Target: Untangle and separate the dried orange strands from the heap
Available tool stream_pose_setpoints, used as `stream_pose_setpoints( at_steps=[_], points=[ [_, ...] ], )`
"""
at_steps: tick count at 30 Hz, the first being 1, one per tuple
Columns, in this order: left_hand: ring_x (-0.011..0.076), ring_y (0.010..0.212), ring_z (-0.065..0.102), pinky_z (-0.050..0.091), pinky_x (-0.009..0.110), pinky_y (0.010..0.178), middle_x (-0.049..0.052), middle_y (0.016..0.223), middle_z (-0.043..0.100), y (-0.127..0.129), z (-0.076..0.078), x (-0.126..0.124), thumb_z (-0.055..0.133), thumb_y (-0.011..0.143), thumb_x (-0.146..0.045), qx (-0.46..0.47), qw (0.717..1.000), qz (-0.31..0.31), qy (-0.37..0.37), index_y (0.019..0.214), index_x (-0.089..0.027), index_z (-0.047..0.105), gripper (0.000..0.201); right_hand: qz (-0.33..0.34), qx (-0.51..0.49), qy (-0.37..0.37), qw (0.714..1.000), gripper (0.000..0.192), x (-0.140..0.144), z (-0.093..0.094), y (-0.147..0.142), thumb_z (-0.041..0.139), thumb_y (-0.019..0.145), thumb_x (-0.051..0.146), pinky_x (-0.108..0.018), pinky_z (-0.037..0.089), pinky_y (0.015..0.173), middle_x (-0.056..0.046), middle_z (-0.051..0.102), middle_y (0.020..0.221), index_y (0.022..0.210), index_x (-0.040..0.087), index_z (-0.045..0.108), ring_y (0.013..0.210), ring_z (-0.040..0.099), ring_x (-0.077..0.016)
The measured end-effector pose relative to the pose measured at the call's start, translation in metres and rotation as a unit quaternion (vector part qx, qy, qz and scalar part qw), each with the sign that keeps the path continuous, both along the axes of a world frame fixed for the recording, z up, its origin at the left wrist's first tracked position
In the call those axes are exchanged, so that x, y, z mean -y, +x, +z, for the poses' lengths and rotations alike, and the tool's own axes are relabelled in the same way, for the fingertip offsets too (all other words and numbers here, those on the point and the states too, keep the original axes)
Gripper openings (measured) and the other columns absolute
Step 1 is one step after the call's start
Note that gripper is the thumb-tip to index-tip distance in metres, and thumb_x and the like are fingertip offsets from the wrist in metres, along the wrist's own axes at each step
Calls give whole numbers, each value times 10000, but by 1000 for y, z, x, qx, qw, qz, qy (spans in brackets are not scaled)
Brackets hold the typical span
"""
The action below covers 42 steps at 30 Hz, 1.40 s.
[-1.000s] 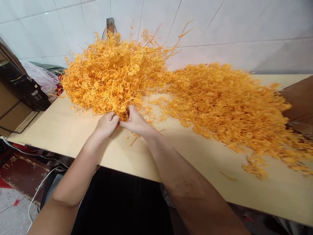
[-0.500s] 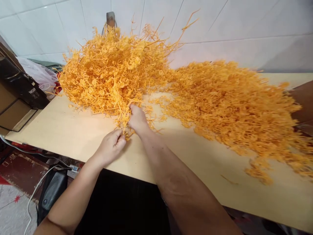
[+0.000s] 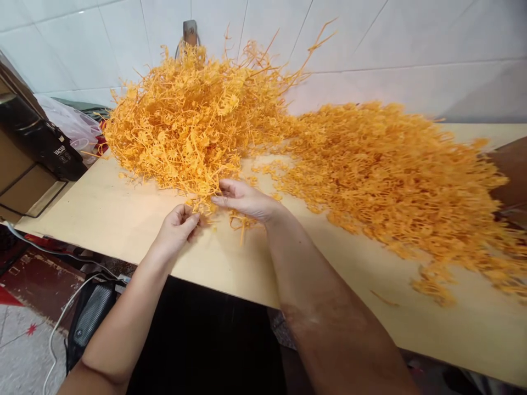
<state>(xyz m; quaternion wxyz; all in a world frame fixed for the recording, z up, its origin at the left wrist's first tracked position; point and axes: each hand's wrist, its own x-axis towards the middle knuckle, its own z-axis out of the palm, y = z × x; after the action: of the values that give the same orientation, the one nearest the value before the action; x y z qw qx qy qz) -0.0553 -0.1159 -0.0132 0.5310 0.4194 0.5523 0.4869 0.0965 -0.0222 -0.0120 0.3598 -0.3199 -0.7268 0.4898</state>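
A large heap of tangled orange plastic sprigs (image 3: 181,120) with thin stems and small flower-like tips rises on the left of the table. At its front edge my left hand (image 3: 175,227) is closed, its thumb pressed toward curled fingers at a few loose sprigs (image 3: 201,204). Close on the right, my right hand (image 3: 251,202) reaches in with thumb and fingers stretched out and a gap between them, touching the heap's lower edge. A thin orange strand (image 3: 242,233) shows just below it. The right hand's lower fingers are partly hidden.
A second, flatter pile of orange sprigs (image 3: 391,175) spreads over the right side of the pale table (image 3: 222,274). A black vacuum box (image 3: 57,145) and a plastic bag (image 3: 69,118) stand at the left end. A white cable (image 3: 61,318) hangs below. White tiled wall (image 3: 370,33) behind.
My right hand has turned and opened its fingers, shifting slightly right. My left hand has moved a little up and left. The sprig stretched between the hands has dropped lower.
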Motion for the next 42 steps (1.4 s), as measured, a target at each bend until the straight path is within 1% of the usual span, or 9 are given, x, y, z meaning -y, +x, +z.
stream_pose_setpoints(
  at_steps=[3, 9, 14, 20, 24, 26, 32, 38, 42],
  points=[
    [10, 380, 365, 250, 156, 385, -69, 587, 539, 2, -3, -1, 538, 725, -244, -13, 1000, -5, 8, 699, -183, 375, 176, 34, 5, -60, 998, 302, 2, -1, -7, 708, 615, 407, -311, 500, 661, -13, 615, 701, 740, 178, 556, 692, 580, -151],
    [22, 432, 351, 275, 173, 444, -77, 553, 441, 4, -14, 0, 500, 753, -231, -108, 993, -22, 50, 722, -173, 423, 101, -38, 31, -53, 997, 355, 5, -11, -25, 721, 590, 371, -296, 480, 641, -36, 639, 787, 837, 158, 580, 691, 575, -145],
    [44, 493, 393, 306, 192, 501, -40, 586, 480, 0, -20, -3, 414, 812, -288, -192, 978, -51, 67, 672, -166, 427, 187, -106, 54, -34, 992, 206, 9, -12, -31, 638, 642, 298, -260, 438, 625, -24, 628, 715, 773, 142, 612, 679, 557, -139],
    [39, 451, 313, 266, 188, 484, -63, 520, 376, 1, -7, 0, 339, 817, -204, -109, 990, -68, 50, 633, -178, 348, 187, -153, 27, -70, 985, 67, 4, -14, -39, 567, 635, 217, -229, 356, 553, 22, 523, 555, 632, 150, 572, 579, 478, -108],
    [41, 518, 374, 319, 179, 526, -44, 585, 426, 6, 2, 22, 397, 814, -241, -61, 980, -187, 36, 664, -156, 431, 176, -287, -23, -104, 952, 157, -9, -15, -33, 519, 676, 211, -231, 270, 504, 49, 379, 474, 532, 169, 475, 490, 364, -81],
    [42, 538, 422, 350, 176, 535, -30, 621, 472, 6, 3, 29, 444, 792, -255, -25, 976, -214, 22, 677, -147, 460, 159, -271, -60, -121, 953, 194, -11, -13, -29, 532, 685, 216, -233, 246, 500, 57, 349, 470, 516, 171, 448, 473, 323, -69],
    [56, 488, 535, 374, 159, 428, 0, 682, 598, -11, 4, 18, 474, 687, -200, 97, 993, -50, -32, 697, -144, 461, 58, -143, -166, -171, 961, 242, 2, -3, -27, 575, 692, 280, -223, 269, 516, 59, 407, 485, 525, 166, 442, 477, 350, -54],
    [69, 518, 576, 423, 169, 452, 15, 760, 650, -12, 8, 9, 478, 661, -134, 84, 996, -10, -16, 806, -145, 508, 148, -116, -167, -187, 961, 204, 5, 0, -32, 590, 689, 302, -220, 302, 539, 50, 458, 532, 582, 155, 498, 513, 398, -58],
    [53, 459, 512, 374, 161, 414, -7, 668, 598, -8, 9, 0, 427, 599, -50, 98, 995, 12, -10, 824, -137, 533, 263, -147, -122, -173, 966, 267, 9, 2, -35, 591, 695, 287, -224, 252, 511, 72, 343, 491, 535, 175, 408, 483, 305, -49]
  ],
)
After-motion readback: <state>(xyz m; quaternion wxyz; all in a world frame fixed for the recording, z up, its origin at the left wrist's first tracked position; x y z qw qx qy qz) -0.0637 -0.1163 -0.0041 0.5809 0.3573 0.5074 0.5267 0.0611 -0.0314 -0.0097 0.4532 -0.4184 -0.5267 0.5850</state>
